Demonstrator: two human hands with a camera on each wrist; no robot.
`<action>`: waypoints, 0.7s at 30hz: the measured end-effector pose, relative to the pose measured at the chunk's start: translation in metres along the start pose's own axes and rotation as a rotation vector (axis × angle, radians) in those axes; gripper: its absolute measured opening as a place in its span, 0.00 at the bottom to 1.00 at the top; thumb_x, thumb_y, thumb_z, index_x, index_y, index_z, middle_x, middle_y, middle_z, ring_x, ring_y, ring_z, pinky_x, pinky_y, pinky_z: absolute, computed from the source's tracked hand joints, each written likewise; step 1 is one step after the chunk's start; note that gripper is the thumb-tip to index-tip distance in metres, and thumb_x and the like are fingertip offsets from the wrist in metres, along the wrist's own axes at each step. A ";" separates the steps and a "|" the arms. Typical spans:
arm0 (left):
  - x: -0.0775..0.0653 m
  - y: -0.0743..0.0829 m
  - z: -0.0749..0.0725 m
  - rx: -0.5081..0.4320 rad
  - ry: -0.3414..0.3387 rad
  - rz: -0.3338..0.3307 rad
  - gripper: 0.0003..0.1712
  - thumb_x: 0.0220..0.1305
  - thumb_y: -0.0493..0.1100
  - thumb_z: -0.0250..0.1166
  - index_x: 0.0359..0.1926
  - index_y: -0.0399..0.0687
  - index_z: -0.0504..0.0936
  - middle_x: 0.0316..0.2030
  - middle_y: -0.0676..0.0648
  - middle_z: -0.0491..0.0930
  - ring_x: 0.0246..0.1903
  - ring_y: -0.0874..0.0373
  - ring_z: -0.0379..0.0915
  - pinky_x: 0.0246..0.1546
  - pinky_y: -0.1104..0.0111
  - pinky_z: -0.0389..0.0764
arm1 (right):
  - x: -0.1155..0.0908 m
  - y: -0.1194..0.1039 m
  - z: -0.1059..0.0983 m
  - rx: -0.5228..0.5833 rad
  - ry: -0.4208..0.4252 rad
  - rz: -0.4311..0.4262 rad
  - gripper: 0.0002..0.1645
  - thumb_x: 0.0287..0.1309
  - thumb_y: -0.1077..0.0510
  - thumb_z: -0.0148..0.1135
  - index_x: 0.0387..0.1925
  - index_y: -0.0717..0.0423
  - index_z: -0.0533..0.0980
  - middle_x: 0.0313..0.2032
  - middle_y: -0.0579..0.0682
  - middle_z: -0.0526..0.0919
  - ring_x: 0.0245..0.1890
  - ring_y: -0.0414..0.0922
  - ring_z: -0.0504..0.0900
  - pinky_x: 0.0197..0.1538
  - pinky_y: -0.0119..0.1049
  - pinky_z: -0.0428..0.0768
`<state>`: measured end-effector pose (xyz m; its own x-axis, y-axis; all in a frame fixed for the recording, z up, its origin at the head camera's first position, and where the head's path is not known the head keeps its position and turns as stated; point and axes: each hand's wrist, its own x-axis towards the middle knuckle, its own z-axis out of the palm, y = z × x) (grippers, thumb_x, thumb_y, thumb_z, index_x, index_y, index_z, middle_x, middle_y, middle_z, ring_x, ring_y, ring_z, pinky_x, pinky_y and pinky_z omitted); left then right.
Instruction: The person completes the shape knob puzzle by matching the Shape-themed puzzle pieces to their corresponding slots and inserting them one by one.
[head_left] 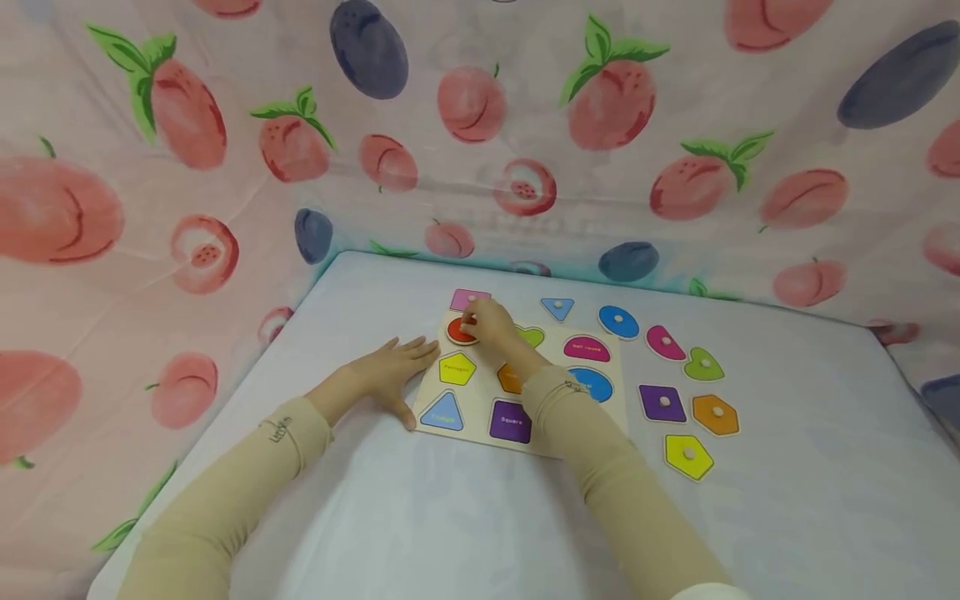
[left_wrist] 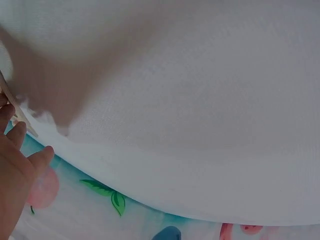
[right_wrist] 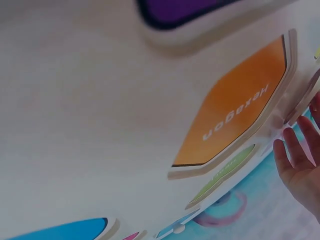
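Note:
A wooden shape puzzle board (head_left: 477, 396) lies on the white table, with coloured, labelled recesses. My right hand (head_left: 491, 325) is over its far left corner, fingers curled, pinching a red round puzzle piece (head_left: 459, 331). In the right wrist view, that piece (right_wrist: 303, 100) shows as a tilted edge by the fingertips, near the orange hexagon recess (right_wrist: 240, 105). At the board's left edge rests my left hand (head_left: 386, 371), fingers spread and thumb near the front corner. The left wrist view catches only some of its fingers (left_wrist: 20, 155) beside the board's edge.
Beyond the board lie a pink rectangle piece (head_left: 461, 298) and a light blue triangle piece (head_left: 552, 306). Several more knobbed pieces, including a purple square (head_left: 652, 400) and a yellow pentagon (head_left: 678, 450), lie to the right. A fruit-print cloth (head_left: 420, 225) hangs behind the table.

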<state>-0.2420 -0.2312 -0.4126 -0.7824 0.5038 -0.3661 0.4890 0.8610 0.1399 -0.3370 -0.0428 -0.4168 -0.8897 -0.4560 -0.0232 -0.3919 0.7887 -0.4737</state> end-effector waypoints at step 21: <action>0.000 0.002 0.001 -0.033 -0.033 -0.046 0.73 0.33 0.68 0.74 0.74 0.48 0.44 0.75 0.49 0.40 0.74 0.45 0.34 0.71 0.43 0.41 | -0.003 -0.002 0.008 -0.022 0.028 0.035 0.07 0.60 0.58 0.61 0.34 0.59 0.80 0.33 0.53 0.80 0.37 0.48 0.75 0.49 0.35 0.77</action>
<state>-0.2408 -0.2295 -0.4131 -0.7906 0.4612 -0.4029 0.4392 0.8855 0.1518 -0.3319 -0.0466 -0.4226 -0.9091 -0.4163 -0.0152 -0.3647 0.8130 -0.4540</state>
